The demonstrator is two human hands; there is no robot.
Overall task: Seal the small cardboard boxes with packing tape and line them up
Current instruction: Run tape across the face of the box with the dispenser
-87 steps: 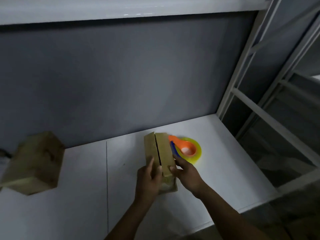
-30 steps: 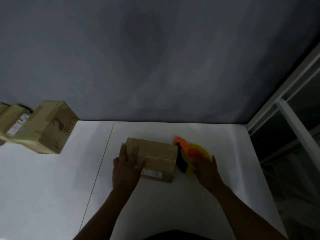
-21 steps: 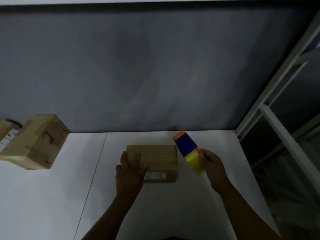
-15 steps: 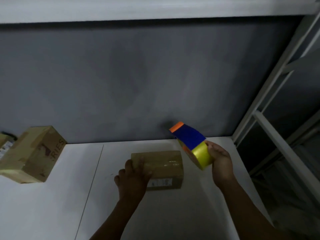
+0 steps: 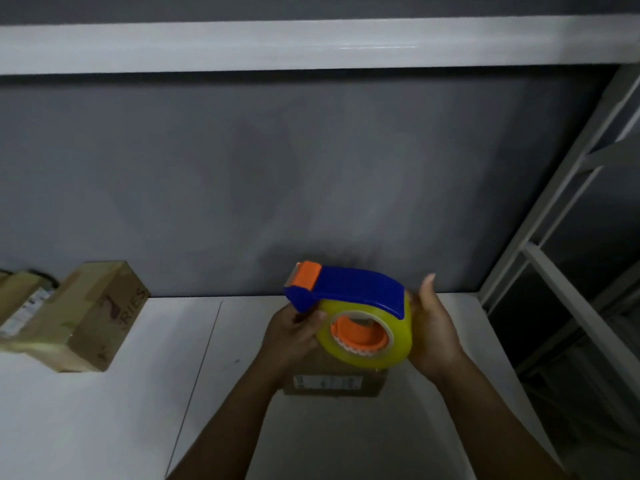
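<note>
Your right hand (image 5: 433,336) cups the yellow tape roll in its blue-and-orange plastic dispenser (image 5: 353,313), left hand (image 5: 291,336) pinching its front, above the small brown cardboard box (image 5: 334,384) on the white table (image 5: 104,420). Light, rigid, probably slick; grip the blue shell.

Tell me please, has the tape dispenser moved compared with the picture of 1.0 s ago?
Yes. The tape dispenser then lay on the white table right of the small box; now both hands hold it lifted above that box.

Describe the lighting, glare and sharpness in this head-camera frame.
Head view: dim, greyish light; a glare streak on the white shelf edge; the tape dispenser casts a soft shadow on the grey wall; the box at left is soft; the wide lens slants the rack.
</note>
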